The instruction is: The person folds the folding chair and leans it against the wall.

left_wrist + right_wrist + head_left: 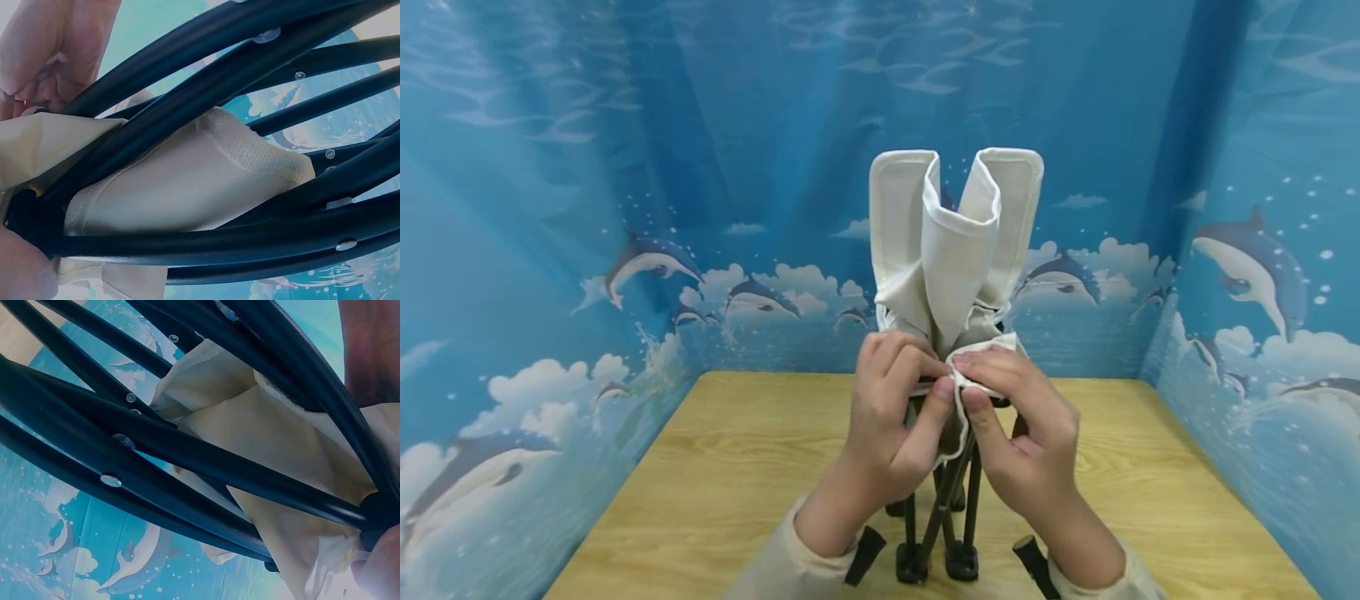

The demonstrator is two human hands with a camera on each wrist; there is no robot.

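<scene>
A small folding chair with white fabric [958,258] and a dark tube frame [951,500] stands upright on the table, its legs drawn close together and crossing. Its tall back is creased inward into a fold. At the front, my left hand [891,408] pinches the left side of the bunched seat fabric. Close beside it, my right hand [1030,417] grips the fabric's right side between thumb and fingers. The left wrist view shows a fabric flap [169,181] hanging among the dark tubes [187,250]. Similar cloth [269,431] sags between tubes in the right wrist view.
The chair's feet [962,560] rest on a wooden table [737,467]. Two dark tube ends [867,554] show near the sleeves. Blue dolphin-print curtains [760,167] surround the table at the back and both sides.
</scene>
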